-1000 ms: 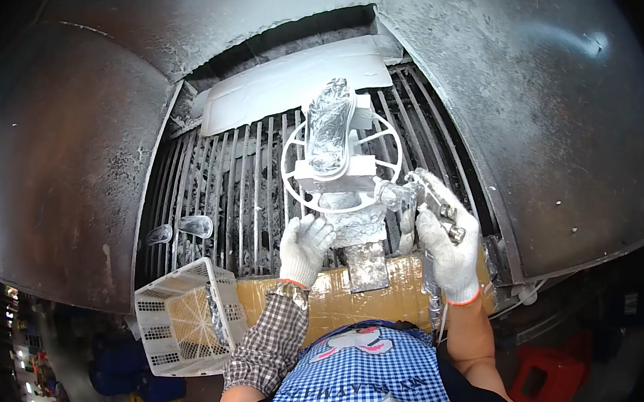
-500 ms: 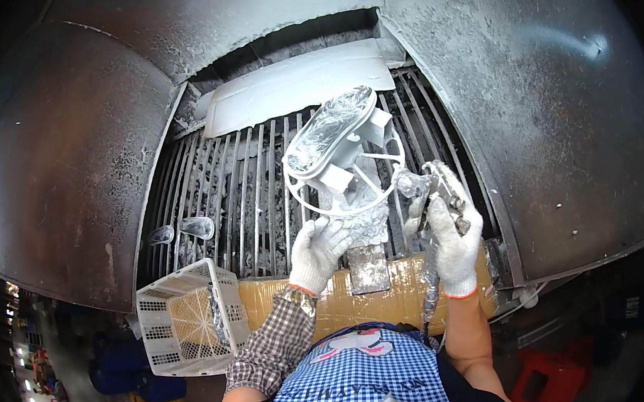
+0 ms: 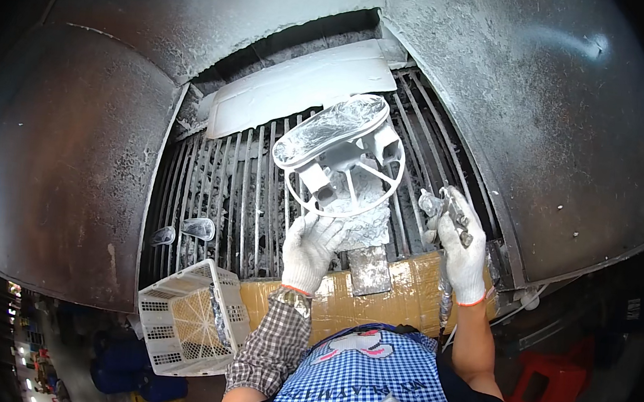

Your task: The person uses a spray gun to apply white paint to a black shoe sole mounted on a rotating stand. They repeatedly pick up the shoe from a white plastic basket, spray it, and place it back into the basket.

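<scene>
My right grip (image 3: 461, 253) is closed around a grey, paint-crusted metal spray gun (image 3: 432, 205); just beyond my loosely open left grip (image 3: 311, 248), a white spoked wheel (image 3: 351, 190) carries a white, shiny-topped oval piece (image 3: 332, 131).

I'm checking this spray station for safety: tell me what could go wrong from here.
Fingers could get knocked: the white-gloved left hand is right by the near rim of the white spoked wheel, which might turn. Stray spray from the grimy metal spray gun in the white-gloved right hand might coat the two small silvery rounded pieces. The white oval piece with shiny wrinkled film on top sits above the wheel and could slip; its fixing isn't visible.
</scene>
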Available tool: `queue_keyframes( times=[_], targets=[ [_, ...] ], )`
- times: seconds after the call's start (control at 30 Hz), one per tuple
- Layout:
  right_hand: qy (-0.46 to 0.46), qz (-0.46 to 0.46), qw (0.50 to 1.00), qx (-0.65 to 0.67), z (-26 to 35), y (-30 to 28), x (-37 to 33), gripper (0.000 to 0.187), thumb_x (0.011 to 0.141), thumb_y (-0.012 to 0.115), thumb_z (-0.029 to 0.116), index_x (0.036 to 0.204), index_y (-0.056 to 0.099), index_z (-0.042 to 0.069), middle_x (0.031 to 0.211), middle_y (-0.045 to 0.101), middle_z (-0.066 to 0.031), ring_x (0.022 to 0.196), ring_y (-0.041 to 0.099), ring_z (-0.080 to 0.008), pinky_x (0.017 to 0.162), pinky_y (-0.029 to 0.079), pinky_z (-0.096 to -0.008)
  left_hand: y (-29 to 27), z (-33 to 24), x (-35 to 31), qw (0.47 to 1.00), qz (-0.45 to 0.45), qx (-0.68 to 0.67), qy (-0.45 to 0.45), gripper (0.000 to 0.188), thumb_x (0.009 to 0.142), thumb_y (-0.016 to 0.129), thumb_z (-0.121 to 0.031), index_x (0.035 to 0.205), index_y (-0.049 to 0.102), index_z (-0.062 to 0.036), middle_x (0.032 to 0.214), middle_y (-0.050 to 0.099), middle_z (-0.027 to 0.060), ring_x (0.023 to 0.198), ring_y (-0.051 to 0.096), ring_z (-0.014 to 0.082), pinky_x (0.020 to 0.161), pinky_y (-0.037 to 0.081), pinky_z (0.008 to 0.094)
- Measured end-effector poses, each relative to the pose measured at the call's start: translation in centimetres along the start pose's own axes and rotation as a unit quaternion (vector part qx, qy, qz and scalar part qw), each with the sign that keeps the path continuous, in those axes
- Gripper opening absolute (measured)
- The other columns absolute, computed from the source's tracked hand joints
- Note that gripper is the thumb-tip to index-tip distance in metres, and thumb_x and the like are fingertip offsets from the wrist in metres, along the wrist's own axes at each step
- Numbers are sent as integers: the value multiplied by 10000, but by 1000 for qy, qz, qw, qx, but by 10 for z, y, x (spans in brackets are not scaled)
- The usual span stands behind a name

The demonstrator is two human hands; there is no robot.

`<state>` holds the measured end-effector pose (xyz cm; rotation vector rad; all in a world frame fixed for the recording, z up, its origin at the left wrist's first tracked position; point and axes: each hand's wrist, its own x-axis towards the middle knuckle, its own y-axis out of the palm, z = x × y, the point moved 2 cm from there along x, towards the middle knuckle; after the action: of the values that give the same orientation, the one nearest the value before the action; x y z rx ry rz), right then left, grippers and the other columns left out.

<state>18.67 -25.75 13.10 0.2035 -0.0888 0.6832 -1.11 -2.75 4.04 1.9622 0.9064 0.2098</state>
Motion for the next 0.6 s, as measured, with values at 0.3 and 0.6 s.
queue_keyframes(
  times=[0.3, 0.6],
  targets=[
    [20, -50, 975, -216, -107, -43, -25, 580, 1055, 671, 291, 1527, 531, -15, 1225, 756, -212, 1125, 739, -266, 979, 550, -365, 7, -6, -6, 999, -52, 4, 7, 445, 1058, 598, -355, 1318, 632, 4, 1319, 684, 237, 1204, 671, 404, 1049, 562, 517],
    [175, -85, 929, -314, -205, -79, -69, 590, 1004, 702, 243, 1491, 549, -52, 1267, 719, -290, 1139, 723, -372, 1007, 536, -425, 69, 10, -25, 995, -8, 89, -41, 310, 1063, 626, -249, 1221, 654, 17, 1192, 735, 246, 1064, 745, 349, 974, 621, 475]
  ],
)
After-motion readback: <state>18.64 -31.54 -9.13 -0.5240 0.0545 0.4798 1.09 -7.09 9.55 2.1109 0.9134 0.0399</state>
